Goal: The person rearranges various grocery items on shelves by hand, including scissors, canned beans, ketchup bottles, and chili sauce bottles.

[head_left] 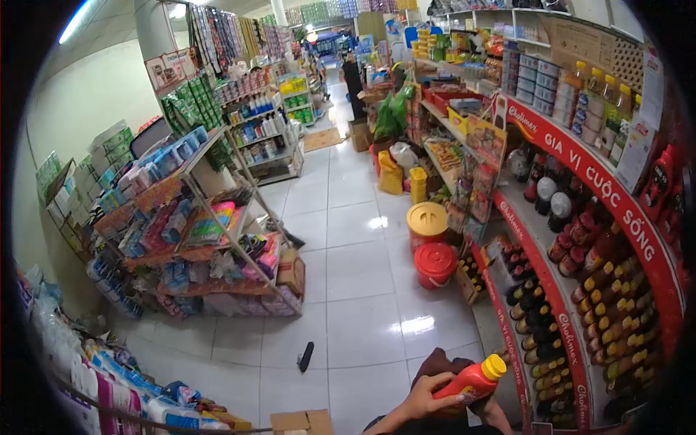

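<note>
My left hand (428,397) is closed around a red sauce bottle (471,383) with a yellow cap. The bottle is tilted, its cap pointing up and to the right, low in the view. Behind and beneath it is a dark brown cloth (438,364). Only a small part of my right hand (497,418) shows below the bottle, close to the cloth; its fingers are hidden. Just right of my hands stands a red-edged sauce rack (511,348), its tiers filled with rows of dark bottles (544,355) and yellow-capped bottles (616,319).
A tiled aisle (355,268) runs ahead between shelves. A red lidded bucket (435,264) and a yellow-lidded bucket (427,219) stand by the rack. Some dark object (307,357) lies on the floor. At left is a goods shelf (217,290); a cardboard box (301,423) sits near my feet.
</note>
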`<action>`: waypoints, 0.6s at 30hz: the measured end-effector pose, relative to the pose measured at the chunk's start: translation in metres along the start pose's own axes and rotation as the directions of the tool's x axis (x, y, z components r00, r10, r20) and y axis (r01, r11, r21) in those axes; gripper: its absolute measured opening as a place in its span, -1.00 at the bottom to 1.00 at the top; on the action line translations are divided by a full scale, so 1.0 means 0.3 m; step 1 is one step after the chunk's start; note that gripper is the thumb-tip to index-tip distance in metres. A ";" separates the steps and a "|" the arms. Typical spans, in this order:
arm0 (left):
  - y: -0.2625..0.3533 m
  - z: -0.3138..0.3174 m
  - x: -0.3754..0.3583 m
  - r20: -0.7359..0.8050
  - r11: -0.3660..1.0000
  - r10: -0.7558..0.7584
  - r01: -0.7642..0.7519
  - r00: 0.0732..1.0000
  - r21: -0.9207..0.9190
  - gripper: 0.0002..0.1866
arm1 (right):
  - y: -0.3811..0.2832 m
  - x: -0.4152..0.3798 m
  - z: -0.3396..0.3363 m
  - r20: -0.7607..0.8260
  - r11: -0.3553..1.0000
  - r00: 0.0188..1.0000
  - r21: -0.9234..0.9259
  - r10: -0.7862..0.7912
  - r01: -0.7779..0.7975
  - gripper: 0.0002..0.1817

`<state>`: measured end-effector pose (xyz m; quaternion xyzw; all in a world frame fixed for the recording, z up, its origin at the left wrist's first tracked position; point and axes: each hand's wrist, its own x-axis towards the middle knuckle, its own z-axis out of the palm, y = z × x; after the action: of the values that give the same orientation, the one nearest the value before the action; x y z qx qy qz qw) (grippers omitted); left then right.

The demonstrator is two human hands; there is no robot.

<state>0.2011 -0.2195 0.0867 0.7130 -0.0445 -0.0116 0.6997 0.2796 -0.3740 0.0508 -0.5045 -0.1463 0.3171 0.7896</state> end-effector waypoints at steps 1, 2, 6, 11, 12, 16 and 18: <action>0.004 -0.002 -0.024 -0.057 1.000 0.007 -0.006 0.998 0.014 -0.62 | 0.030 -0.001 0.000 -0.005 0.999 1.000 -0.023 -0.024 0.024 -0.50; 0.006 0.001 -0.041 -0.113 0.999 0.020 -0.017 0.993 0.028 -0.62 | 0.051 0.014 0.001 -0.011 0.998 0.999 -0.037 -0.050 0.049 -0.50; -0.090 0.019 -0.094 -0.404 0.996 -0.088 0.068 0.910 -0.063 -0.57 | 0.084 0.053 -0.011 -0.074 0.973 0.979 0.118 -0.188 0.196 -0.51; -0.076 -0.032 -0.058 -0.701 0.952 -0.278 0.287 0.656 -0.109 -0.61 | -0.077 0.036 0.164 0.125 0.955 0.973 0.252 -0.193 0.157 -0.22; -0.120 -0.037 -0.048 -0.730 0.974 -0.218 0.194 0.647 -0.120 -0.62 | -0.016 0.048 0.141 0.167 0.975 0.961 0.006 -0.220 0.222 -0.15; -0.123 -0.007 -0.074 -0.766 0.967 -0.020 0.206 0.642 0.148 -0.62 | 0.096 0.108 0.219 0.168 0.818 0.928 -0.439 -0.332 0.372 0.12; -0.095 -0.032 -0.118 -0.718 0.972 -0.040 0.193 0.695 0.133 -0.63 | 0.034 0.174 0.311 0.101 0.904 0.922 -0.181 -0.374 0.387 0.09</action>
<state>0.1679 -0.2067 0.0568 0.7295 0.2732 0.2240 0.5857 0.2639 -0.2716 0.0788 -0.5316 -0.2977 0.1569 0.7773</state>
